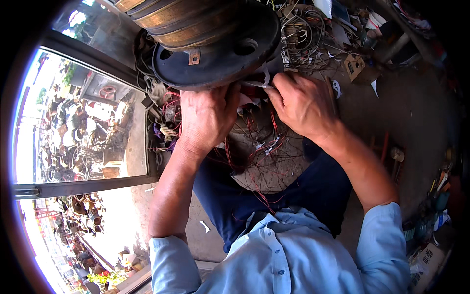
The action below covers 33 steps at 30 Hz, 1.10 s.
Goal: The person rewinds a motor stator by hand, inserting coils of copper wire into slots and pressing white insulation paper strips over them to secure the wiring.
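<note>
1. Head view, the work itself: a large round dark metal motor body with brass-coloured ribbed bands (210,34) fills the picture at 12 o'clock. Its black end plate with round holes (220,56) faces down toward the person.
2. The left hand (208,117) is just below the plate, at 11 o'clock from the picture centre. Its fingers are curled and go under the plate's rim, so the tips are hidden; whether they grip something I cannot tell.
3. The right hand (301,103) is at 1 o'clock. Its thumb and fingers are pinched together on a thin white paper strip (259,82) at the lower edge of the plate.
4. Between and under the hands, a tangle of thin red copper wires (264,147) lies on the lap, over dark blue trousers (313,191). The plate and both hands cover the place where the strip goes in.
5. Around: at 1 o'clock a heap of loose pale wires (306,34) lies on the dirty ground. At 9 o'clock a glass window with a dark frame (88,122) shows a yard with scrap parts. At 6 o'clock is the person's light blue shirt (279,255).
</note>
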Motion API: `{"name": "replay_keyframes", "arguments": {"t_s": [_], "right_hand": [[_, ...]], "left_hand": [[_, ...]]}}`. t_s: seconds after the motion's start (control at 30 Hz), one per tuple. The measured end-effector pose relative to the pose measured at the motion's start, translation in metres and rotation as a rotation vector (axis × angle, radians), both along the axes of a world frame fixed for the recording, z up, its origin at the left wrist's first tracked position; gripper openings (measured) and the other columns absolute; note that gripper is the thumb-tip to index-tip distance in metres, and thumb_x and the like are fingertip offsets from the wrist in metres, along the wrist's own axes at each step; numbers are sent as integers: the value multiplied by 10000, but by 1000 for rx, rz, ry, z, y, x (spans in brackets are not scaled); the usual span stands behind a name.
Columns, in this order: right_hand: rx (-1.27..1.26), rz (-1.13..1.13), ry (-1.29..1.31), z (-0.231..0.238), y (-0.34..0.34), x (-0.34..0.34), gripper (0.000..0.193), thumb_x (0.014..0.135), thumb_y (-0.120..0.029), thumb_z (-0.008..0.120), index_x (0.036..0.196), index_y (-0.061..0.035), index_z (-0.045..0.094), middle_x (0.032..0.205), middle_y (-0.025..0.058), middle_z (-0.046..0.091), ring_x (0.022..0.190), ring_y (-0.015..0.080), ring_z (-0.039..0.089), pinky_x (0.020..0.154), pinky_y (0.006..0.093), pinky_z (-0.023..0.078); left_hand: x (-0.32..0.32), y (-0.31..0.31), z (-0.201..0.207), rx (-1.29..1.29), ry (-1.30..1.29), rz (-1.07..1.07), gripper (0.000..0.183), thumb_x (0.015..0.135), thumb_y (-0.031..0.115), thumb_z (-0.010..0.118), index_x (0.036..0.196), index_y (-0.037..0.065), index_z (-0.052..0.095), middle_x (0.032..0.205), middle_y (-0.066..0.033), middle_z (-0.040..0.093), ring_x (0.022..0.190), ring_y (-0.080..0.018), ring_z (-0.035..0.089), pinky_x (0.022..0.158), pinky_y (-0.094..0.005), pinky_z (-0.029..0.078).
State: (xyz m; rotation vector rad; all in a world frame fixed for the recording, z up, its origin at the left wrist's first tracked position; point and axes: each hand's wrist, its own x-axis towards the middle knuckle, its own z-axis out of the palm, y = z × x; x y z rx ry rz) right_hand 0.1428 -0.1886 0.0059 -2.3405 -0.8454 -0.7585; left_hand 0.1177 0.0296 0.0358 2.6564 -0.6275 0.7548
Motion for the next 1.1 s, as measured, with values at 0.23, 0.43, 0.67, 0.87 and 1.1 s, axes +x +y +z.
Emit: {"name": "replay_keyframes", "arguments": {"t_s": [0.23, 0.43, 0.67, 0.87, 1.1], "right_hand": [[10, 91, -152, -12, -2, 10, 128, 801, -84, 714, 837, -95, 592, 730, 84, 616, 628, 311, 667, 535, 429, 521], [-14, 98, -142, -26, -4, 9, 141, 807, -82, 721, 827, -96, 582, 700, 86, 597, 613, 312, 651, 535, 421, 519], [-30, 85, -63, -21, -5, 11, 124, 871, -124, 723, 871, -56, 620, 734, 147, 639, 648, 376, 659, 568, 470, 532], [-139, 9, -85, 9, 7, 0, 148, 905, -183, 687, 838, -67, 625, 679, 133, 671, 647, 350, 693, 555, 447, 543], [-73, 134, -252, -6, 7, 13, 152, 808, -50, 704, 794, -74, 555, 654, 126, 628, 616, 367, 664, 553, 458, 534]], "left_hand": [[-1, -7, -10, 21, -132, 31, 279, 945, 123, 646, 1204, 53, 724, 1022, -207, 711, 969, -418, 662, 869, -497, 504], [0, -16, -7, 66, -134, -5, 277, 928, 102, 639, 1192, 55, 707, 1027, -192, 701, 961, -412, 656, 851, -499, 503], [7, -2, -8, -37, -121, -107, 207, 944, 146, 659, 1118, 61, 730, 999, -192, 708, 955, -414, 659, 852, -494, 506], [3, 2, -14, -94, -136, -62, 168, 949, 161, 667, 1060, 60, 741, 956, -190, 716, 911, -414, 668, 830, -498, 509], [4, -6, -22, -28, -225, -27, 214, 890, 131, 677, 1092, 79, 720, 885, -168, 691, 880, -406, 667, 790, -501, 511]]}}
